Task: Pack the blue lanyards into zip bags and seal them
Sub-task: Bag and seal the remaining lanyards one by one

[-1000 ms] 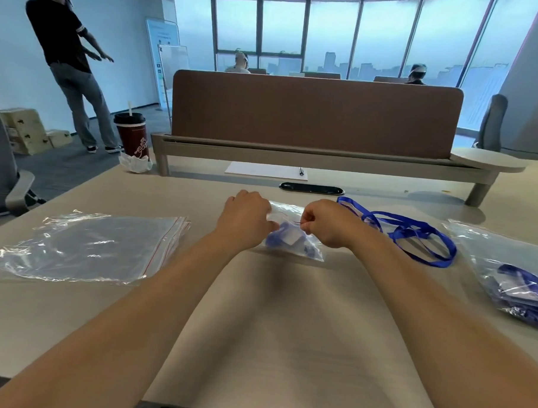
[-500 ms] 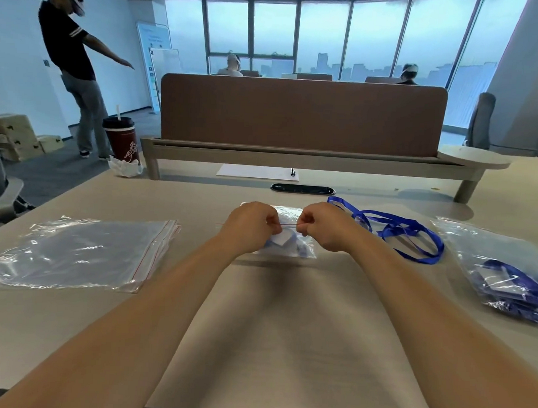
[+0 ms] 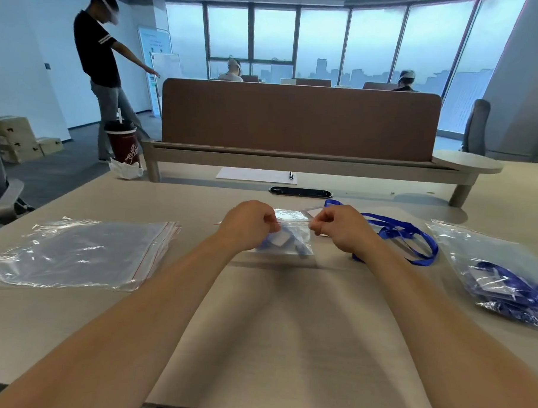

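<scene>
Mid-tabletop (image 3: 286, 343), our left grip (image 3: 248, 224) and right grip (image 3: 340, 228), fingers curled tight, each pinch the red-lined top edge of a zip bag (image 3: 292, 235) that holds a folded blue lanyard (image 3: 302, 251). A loose lanyard (image 3: 408, 234) lies just right of our right grip. Packed bags (image 3: 499, 275) sit farther right and a stack of empty bags (image 3: 80, 251) lies at left.

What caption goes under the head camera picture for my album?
Left hand and right hand pinch the zip bag holding a blue lanyard.
</scene>
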Motion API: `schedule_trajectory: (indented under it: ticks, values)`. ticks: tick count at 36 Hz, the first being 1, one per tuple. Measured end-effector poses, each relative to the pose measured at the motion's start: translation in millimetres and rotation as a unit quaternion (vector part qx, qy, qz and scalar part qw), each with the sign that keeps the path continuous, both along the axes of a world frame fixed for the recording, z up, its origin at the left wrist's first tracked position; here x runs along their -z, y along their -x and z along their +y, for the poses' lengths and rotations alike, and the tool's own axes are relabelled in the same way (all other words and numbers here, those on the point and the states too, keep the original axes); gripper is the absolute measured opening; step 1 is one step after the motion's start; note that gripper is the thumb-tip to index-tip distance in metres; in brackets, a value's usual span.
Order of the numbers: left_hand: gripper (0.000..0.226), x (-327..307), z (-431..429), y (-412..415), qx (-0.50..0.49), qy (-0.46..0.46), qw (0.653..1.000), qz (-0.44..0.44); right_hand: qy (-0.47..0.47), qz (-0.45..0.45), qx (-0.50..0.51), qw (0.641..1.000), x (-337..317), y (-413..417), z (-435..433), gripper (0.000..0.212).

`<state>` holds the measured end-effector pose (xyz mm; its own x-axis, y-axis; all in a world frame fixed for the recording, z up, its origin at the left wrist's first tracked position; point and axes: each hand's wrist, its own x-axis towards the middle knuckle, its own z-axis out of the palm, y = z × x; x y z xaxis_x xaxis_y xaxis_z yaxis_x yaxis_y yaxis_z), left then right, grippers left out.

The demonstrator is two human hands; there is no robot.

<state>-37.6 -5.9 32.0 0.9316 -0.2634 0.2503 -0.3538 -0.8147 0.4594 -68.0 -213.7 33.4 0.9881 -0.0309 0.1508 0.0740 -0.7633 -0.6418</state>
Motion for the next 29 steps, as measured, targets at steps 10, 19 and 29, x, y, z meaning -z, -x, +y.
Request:
schedule_trajectory:
  ticks: [10,19,29]
  values:
    - [0.021,0,36,-5,-0.060,-0.029,0.998,0.016,-0.064,0.003,0.026,0.998,-1,4,1,0.014]
    - [0.016,6,70,1,-0.102,0.110,0.987,0.059,-0.195,0.059,0.029,0.979,5,5,20,0.018]
    - [0.028,1,64,8,-0.115,0.266,0.950,0.115,-0.197,0.044,0.084,0.976,5,8,19,0.008]
